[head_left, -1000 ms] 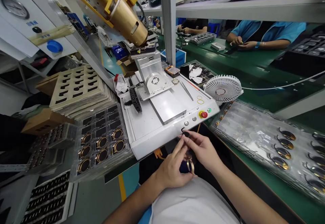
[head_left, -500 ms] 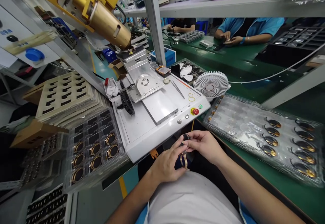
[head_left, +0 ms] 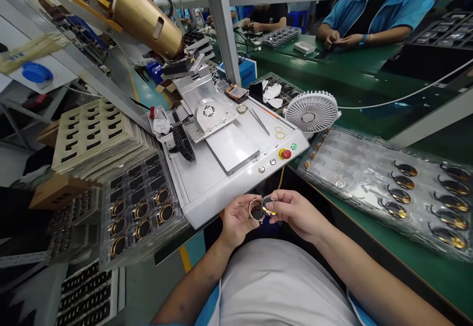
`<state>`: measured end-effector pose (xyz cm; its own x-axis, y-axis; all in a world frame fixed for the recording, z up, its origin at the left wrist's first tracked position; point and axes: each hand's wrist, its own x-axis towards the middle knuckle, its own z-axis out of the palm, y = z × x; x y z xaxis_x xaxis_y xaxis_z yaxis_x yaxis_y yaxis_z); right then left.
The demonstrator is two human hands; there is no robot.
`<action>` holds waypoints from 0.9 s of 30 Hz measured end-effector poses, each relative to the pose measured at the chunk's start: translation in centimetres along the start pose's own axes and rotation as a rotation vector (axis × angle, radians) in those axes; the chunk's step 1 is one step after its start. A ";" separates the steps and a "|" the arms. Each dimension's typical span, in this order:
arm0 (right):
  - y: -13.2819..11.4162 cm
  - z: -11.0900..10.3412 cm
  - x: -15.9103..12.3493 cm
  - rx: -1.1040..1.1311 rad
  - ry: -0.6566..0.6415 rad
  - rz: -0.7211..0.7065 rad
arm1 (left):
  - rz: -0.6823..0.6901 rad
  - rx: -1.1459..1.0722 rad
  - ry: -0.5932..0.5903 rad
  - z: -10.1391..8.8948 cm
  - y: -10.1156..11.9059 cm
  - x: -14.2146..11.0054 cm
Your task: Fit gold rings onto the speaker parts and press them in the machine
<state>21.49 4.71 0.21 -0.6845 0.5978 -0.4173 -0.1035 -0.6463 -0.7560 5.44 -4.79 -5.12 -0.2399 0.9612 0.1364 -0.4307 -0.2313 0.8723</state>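
Note:
In front of my torso, my left hand (head_left: pixel 235 221) grips a rose-gold watch case (head_left: pixel 254 211) between thumb and fingers. Its round opening faces up. Pinched in my right hand (head_left: pixel 298 216) is a round dark watch screen (head_left: pixel 266 204) with a shiny gold underside. The screen is tilted close beside the right rim of the case; whether the two touch I cannot tell. A clear tray (head_left: pixel 364 168) at the right carries rows of similar screens with thin black tails. To the left, a clear tray (head_left: pixel 105 237) holds gold-rimmed round cases in its front pockets.
Ahead stands a white machine (head_left: pixel 207 208) with a red stop button (head_left: pixel 286 154), a metal fixture (head_left: pixel 212 114), tweezers (head_left: pixel 259 121) and a gold cylinder (head_left: pixel 144 16) above. A white fan (head_left: pixel 312 112) stands right of it. Co-workers sit across the green table (head_left: pixel 354 82).
My left hand has drawn left and turned, bringing the watch case up beside the screen. My right hand now tilts the screen so its gold underside shows. The camera view has shifted slightly.

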 end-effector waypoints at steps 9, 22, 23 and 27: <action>0.8 2.5 -0.8 -0.116 0.100 -0.138 | -0.012 0.046 0.004 -0.8 -1.3 -0.8; 0.4 3.3 -0.9 -0.191 0.067 -0.123 | 0.051 0.074 0.014 -1.0 -1.2 -1.0; 0.4 3.3 -0.8 -0.186 0.060 -0.116 | 0.061 0.066 0.005 -0.9 -1.1 -1.0; 0.7 3.1 -0.6 -0.122 0.005 -0.094 | 0.085 0.058 0.001 -0.7 -1.2 -1.0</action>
<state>19.63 2.46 1.49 -0.6723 0.6552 -0.3444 -0.0780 -0.5254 -0.8472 5.56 -5.56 -6.66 -0.2739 0.9385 0.2104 -0.3575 -0.3024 0.8836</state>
